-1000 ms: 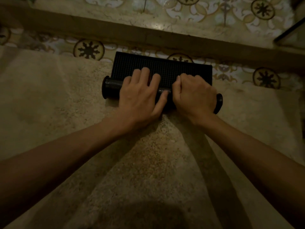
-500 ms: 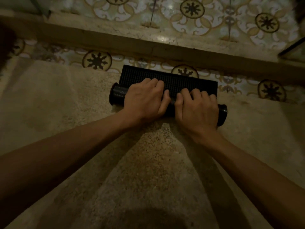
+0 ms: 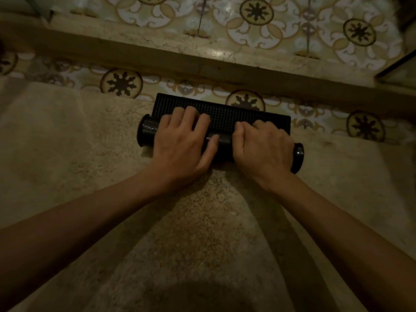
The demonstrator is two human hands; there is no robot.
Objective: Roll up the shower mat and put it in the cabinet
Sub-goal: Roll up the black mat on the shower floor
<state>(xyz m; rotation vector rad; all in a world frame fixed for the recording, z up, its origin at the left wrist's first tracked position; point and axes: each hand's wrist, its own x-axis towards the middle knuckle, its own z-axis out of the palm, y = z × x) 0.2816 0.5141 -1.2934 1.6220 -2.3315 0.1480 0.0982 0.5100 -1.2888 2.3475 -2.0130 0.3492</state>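
Observation:
The black rubber shower mat [image 3: 227, 115] lies on the floor ahead of me, mostly wound into a thick roll whose ends stick out left and right. A narrow gridded strip is still flat beyond the roll. My left hand [image 3: 182, 145] presses on the roll's left half, fingers spread over its top. My right hand [image 3: 263, 147] curls over the right half. Both hands grip the roll. No cabinet is in view.
A beige bath rug [image 3: 90, 176] covers the floor under the roll and my arms. Patterned tiles [image 3: 121, 83] border it, then a raised stone threshold [image 3: 157, 55] crosses the view. A glass panel edge [image 3: 396, 68] shows at the far right.
The roll has moved away from me and grown thicker, and the flat strip beyond it has become narrower. My fingers have shifted on top of the roll.

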